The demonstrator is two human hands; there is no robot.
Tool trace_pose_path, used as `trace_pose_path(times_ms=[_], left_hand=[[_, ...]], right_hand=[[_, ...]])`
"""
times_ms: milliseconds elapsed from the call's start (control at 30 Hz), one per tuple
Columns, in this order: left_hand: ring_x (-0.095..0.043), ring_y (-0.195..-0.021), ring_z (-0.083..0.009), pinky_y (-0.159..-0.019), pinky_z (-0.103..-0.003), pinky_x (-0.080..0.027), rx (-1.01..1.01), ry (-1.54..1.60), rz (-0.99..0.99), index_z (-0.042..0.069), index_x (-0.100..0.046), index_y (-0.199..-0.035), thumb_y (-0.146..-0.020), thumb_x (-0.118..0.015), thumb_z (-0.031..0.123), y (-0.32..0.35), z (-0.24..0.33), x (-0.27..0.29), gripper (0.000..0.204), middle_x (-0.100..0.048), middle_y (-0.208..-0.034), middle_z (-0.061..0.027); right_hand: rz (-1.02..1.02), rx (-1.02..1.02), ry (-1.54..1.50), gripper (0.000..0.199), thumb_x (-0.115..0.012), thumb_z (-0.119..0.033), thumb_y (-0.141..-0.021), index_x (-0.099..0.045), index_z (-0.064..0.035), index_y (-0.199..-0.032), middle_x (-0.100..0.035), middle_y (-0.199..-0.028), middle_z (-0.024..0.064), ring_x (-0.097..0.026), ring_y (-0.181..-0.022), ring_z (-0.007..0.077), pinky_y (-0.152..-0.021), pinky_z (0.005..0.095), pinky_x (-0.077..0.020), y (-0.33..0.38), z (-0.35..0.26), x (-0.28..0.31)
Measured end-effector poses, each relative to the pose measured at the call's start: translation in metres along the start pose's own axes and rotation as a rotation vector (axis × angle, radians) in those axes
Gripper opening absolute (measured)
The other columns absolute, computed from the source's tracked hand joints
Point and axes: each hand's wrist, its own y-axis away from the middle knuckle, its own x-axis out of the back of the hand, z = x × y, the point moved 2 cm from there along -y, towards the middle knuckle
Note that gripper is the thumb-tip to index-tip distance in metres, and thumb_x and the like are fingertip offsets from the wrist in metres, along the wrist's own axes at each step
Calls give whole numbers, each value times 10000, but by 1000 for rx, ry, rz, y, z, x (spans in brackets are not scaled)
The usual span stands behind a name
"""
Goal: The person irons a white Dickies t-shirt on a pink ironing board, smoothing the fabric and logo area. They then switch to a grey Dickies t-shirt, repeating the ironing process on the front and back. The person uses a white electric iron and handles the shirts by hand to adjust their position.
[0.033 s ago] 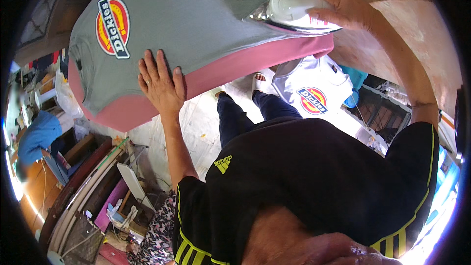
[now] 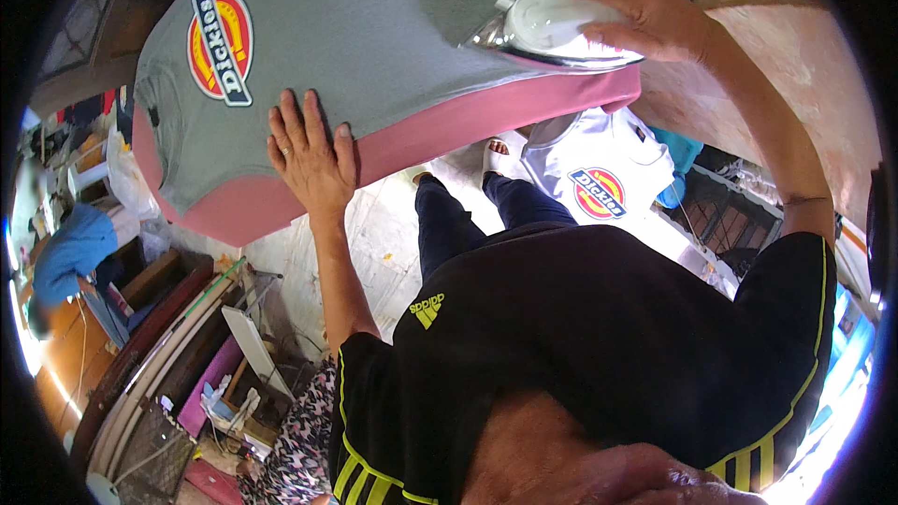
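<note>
A grey shirt (image 2: pixel 374 28) with a red, yellow and dark blue printed badge (image 2: pixel 221 47) lies spread over a pink-covered ironing board (image 2: pixel 440 140). My left hand (image 2: pixel 316 161) rests palm down near the shirt's lower edge, fingers stretched out and holding nothing; a ring shows on one finger. At the board's right part, my right hand (image 2: pixel 650 17) is closed around a white clothes iron (image 2: pixel 547 26). The iron's pointed tip faces left, and its soleplate is at the grey cloth. Part of the iron's handle is hidden beneath my fingers.
A white shirt (image 2: pixel 599 150) with a similar badge lies below the board's right end. A blue item (image 2: pixel 675 168) is beside it. At the left, a person in a blue top (image 2: pixel 75 252) bends over. Long poles and boards (image 2: pixel 154 365) clutter the lower left.
The iron and my right hand have shifted very slightly left over the grey shirt. My left hand stays flat on the cloth.
</note>
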Motion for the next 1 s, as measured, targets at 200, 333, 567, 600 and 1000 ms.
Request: trace_pose_path(times_ms=[200,333,567,600,1000], left_hand=[[-268,-1494,-361,-1185,-526,-161,102,26,27,96,-418,-1515,-1028,-385,397,7,-7,-1,573,-345,-1605,-138],[-266,-1494,-362,-1186,-518,-148,262,19,81,70,-449,-1486,-1044,-362,350,25,-29,-1,531,-357,-1598,-140],[-400,-1411,-325,-1142,-500,-198,289,304,137,48,-532,-1410,-1053,-377,277,38,-72,21,452,-503,-1494,-129],[-430,-1388,-316,-1127,-498,-216,305,334,131,49,-550,-1393,-1054,-381,268,35,-75,26,438,-533,-1469,-123],[-532,-1165,-296,-967,-519,-326,95,207,205,84,-669,-1189,-912,-651,325,-51,-102,37,368,-617,-1231,-113]], right_hand=[[-162,203,-152,358,-685,-339,-905,-647,-74,-1142,-683,-952,165,-629,-878,353,-806,462,-480,-79,-115,7],[-221,246,-236,344,-692,-346,-896,-640,-72,-1096,-676,-893,177,-635,-830,371,-770,478,-473,-114,-168,-3],[-170,312,-250,383,-650,-408,-932,-628,-71,-1113,-672,-860,207,-640,-811,394,-741,485,-478,-151,-234,-21],[-111,318,-222,389,-648,-413,-935,-625,-68,-1114,-674,-858,212,-644,-800,399,-729,486,-481,-151,-236,-21],[358,-36,-239,361,-551,-320,-1018,-540,16,-1147,-666,-810,261,-678,-707,446,-660,513,-532,-186,-169,-10]])
